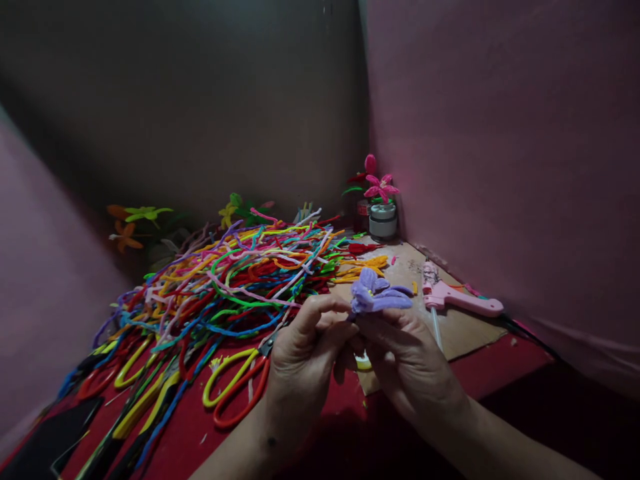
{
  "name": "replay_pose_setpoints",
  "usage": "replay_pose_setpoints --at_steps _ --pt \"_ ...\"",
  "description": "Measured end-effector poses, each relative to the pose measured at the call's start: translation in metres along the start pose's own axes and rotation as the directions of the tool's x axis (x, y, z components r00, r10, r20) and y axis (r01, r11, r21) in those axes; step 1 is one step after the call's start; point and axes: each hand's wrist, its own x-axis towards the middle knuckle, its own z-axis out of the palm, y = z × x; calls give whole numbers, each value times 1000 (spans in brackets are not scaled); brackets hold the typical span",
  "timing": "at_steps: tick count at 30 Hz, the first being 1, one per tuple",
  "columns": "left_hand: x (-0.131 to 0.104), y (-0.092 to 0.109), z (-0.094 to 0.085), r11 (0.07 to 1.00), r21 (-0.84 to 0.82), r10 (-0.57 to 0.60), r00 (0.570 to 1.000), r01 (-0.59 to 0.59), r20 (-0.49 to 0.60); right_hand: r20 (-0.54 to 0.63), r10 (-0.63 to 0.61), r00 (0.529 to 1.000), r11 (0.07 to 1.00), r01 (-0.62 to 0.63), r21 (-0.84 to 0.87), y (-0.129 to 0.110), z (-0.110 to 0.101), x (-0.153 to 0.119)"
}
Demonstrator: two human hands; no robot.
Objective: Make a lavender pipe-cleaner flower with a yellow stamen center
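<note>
A purple pipe-cleaner flower (373, 297) with fuzzy petals is held up in front of me. My left hand (307, 353) pinches its base with thumb and index finger. From the other side my right hand (410, 360) closes on the same flower, fingers just under the petals that point right. The fingertips of both hands meet below the bloom, and the stem there is mostly hidden. Beside my left wrist lie scissors (235, 393) with yellow and red handles. A big tangled heap of coloured pipe cleaners (250, 273) spreads behind my left hand.
A pink glue gun (460, 297) lies on a cardboard sheet (470, 333) at the right. Yellow-handled pliers (145, 407) and a dark flat object (50, 433) are at the left. Against the walls stand a pink flower (383, 188) in a grey pot (383, 223) and orange flowers (126, 237).
</note>
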Motion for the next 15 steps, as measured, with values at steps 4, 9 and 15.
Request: replay_pose_setpoints --at_steps 4,9,15 --pt "-2 -4 -1 997 41 64 998 -64 11 2 -16 1000 1000 16 6 1 1 1" --pt "-4 -11 -6 972 152 179 984 -180 24 -27 -41 999 998 39 -40 -1 5 0" --pt "-5 -9 -5 960 190 211 977 -204 -14 -14 -109 994 992 108 -62 2 6 -3"
